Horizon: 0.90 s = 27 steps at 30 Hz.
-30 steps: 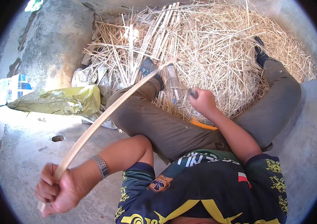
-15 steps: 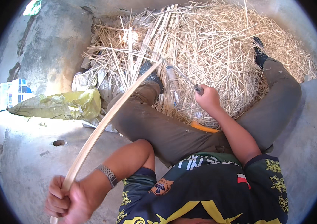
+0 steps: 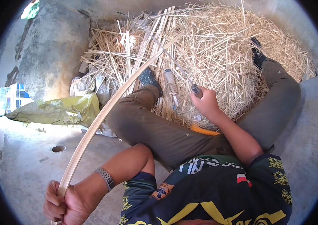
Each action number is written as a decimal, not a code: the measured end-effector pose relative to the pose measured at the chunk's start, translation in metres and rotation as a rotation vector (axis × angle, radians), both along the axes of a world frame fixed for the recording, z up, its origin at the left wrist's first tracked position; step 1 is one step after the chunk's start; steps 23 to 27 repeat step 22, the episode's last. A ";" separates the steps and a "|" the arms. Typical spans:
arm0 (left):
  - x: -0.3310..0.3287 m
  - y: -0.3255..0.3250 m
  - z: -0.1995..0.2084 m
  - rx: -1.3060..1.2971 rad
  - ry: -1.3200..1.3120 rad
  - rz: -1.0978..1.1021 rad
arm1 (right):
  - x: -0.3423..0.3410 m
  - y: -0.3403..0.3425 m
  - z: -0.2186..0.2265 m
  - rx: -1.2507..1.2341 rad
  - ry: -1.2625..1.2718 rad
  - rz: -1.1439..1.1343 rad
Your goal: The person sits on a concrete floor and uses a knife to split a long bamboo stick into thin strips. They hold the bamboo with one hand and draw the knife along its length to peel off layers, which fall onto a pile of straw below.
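Note:
A long, pale bamboo strip (image 3: 98,122) is gripped near its lower end by my left hand (image 3: 63,204), fingers wrapped round it at the lower left. The strip slants up to the right, its far tip in front of the pile of splints. My right hand (image 3: 206,103) is closed on the dark handle of a knife (image 3: 196,90). The knife's long, thin blade points up and left, crossing the strip near its far end; whether they touch I cannot tell. A wrapped, stick-like object (image 3: 171,87) lies just left of the knife.
Thin shavings (image 3: 219,56) are heaped between my spread legs. Longer bamboo splints (image 3: 154,35) lie at the far left of the heap. A yellowish sack (image 3: 59,110) rests left of my knee on the concrete floor (image 3: 27,161). An orange object (image 3: 204,130) pokes out near my lap.
My right hand has shifted slightly left, and the knife blade now points more steeply up and away. The bamboo strip stays in my left hand, nearly where it was.

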<state>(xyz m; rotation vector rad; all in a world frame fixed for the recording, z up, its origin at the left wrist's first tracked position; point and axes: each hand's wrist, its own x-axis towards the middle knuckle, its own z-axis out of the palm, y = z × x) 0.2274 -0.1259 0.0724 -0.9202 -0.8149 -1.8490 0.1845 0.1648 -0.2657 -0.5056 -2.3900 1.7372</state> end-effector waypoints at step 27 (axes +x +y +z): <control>-0.039 0.003 0.003 0.145 -0.188 0.030 | -0.006 0.011 0.006 0.432 0.060 -0.019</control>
